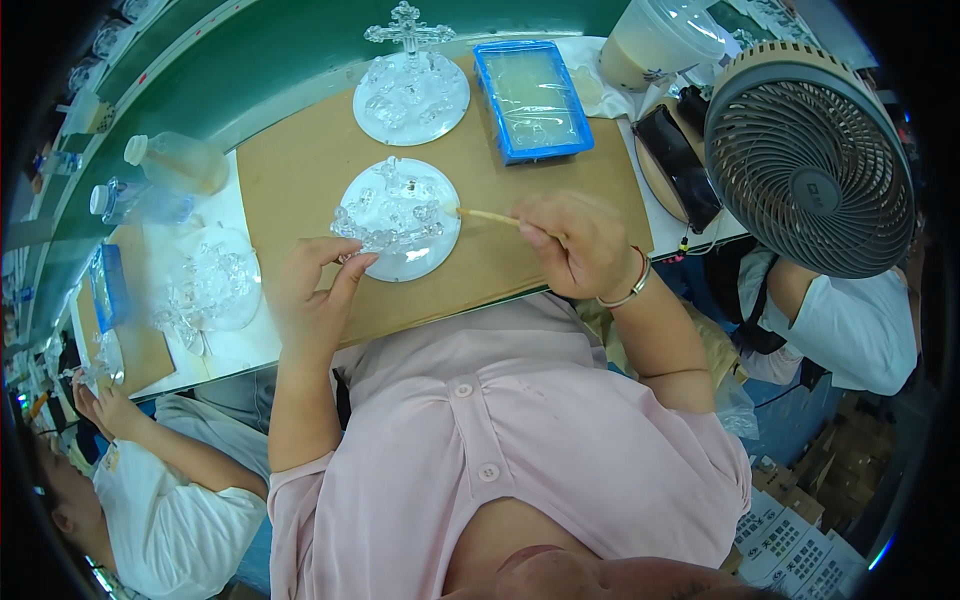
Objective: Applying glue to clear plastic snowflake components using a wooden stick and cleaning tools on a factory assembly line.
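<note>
A white round plate (425,258) lies on the brown board before me, with a cluster of clear plastic pieces (400,215) on it. At the plate's lower left edge my left hand (318,285) pinches a small clear piece (348,252) between thumb and fingertips. From the other side my right hand (575,245) grips a thin tan stick (488,216); its tip is at the plate's right edge. Behind stands a second white plate (440,122) with more clear pieces and an upright clear cross (410,35).
A blue tray (535,100) with clear wrap sits at the back right, near a plastic tub (655,50), a dark case (678,165) and a fan (815,170). Bottles (180,163) and another loaded plate (225,280) are at left. Co-workers sit on both sides.
</note>
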A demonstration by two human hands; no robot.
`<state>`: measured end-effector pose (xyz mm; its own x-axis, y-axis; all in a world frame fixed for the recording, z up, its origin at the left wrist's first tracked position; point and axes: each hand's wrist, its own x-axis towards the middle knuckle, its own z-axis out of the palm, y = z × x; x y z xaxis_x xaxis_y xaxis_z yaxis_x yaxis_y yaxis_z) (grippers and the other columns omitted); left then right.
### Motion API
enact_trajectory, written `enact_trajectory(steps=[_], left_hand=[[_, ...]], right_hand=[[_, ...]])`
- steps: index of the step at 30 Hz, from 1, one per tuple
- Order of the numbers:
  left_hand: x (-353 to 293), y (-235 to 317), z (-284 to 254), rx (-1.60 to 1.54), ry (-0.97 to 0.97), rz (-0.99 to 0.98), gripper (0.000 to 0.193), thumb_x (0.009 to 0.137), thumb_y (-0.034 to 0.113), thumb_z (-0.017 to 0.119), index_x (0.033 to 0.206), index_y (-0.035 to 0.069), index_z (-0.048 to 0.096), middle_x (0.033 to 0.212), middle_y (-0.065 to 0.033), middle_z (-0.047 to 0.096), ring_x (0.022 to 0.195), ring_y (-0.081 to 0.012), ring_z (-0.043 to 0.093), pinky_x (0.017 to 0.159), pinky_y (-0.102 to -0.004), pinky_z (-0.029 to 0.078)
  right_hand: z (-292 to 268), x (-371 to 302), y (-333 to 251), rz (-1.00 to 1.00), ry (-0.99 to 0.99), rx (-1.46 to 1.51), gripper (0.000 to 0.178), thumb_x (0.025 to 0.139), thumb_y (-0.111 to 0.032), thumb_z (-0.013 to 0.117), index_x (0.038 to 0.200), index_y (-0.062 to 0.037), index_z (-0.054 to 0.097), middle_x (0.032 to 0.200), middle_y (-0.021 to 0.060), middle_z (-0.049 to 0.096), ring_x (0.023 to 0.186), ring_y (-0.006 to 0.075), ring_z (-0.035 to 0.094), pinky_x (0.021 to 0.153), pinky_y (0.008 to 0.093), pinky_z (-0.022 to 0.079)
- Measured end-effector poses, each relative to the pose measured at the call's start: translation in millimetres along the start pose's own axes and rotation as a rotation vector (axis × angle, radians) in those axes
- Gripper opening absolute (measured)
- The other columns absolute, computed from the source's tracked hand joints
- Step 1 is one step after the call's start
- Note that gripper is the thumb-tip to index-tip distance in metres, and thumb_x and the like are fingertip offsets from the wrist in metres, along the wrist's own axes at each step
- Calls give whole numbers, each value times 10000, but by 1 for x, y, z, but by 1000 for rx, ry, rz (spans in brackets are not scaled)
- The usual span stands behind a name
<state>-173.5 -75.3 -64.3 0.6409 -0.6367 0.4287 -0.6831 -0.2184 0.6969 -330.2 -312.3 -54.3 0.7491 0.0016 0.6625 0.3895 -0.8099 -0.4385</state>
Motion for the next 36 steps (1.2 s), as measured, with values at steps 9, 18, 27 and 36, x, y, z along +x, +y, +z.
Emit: enact_trajectory(steps=[9, 18, 27, 36], left_hand=[[1, 12, 5, 66, 39, 28, 217, 645, 79, 822, 800, 74, 670, 748, -25, 656, 652, -180, 578, 587, -282, 450], [9, 6, -5, 180, 89, 190, 256, 710, 92, 772, 948, 95, 677, 936, -39, 663, 853, -224, 599, 722, -316, 480], [5, -6, -4, 18, -60, -17, 249, 757, 84, 749, 997, 73, 685, 850, -69, 683, 685, -156, 640, 619, -266, 503], [-11, 7, 2, -180, -102, -238, 186, 754, 71, 762, 903, 31, 658, 825, -55, 670, 670, -116, 639, 608, -238, 499]], right_hand=[[9, -7, -20, -9, -54, 114, 96, 856, 7, 568, 936, -19, 520, 821, 141, 655, 634, 258, 631, 556, 311, 499], [7, -14, -23, 87, -6, 97, 50, 880, -8, 554, 919, -23, 526, 810, 137, 662, 652, 247, 645, 577, 308, 505], [8, -20, -38, 76, -51, 156, 38, 880, 9, 533, 906, -17, 538, 770, 142, 652, 674, 267, 666, 589, 317, 514], [11, -19, -31, 66, -10, 71, 79, 841, 29, 551, 894, -24, 524, 797, 147, 642, 688, 277, 664, 573, 323, 511]])
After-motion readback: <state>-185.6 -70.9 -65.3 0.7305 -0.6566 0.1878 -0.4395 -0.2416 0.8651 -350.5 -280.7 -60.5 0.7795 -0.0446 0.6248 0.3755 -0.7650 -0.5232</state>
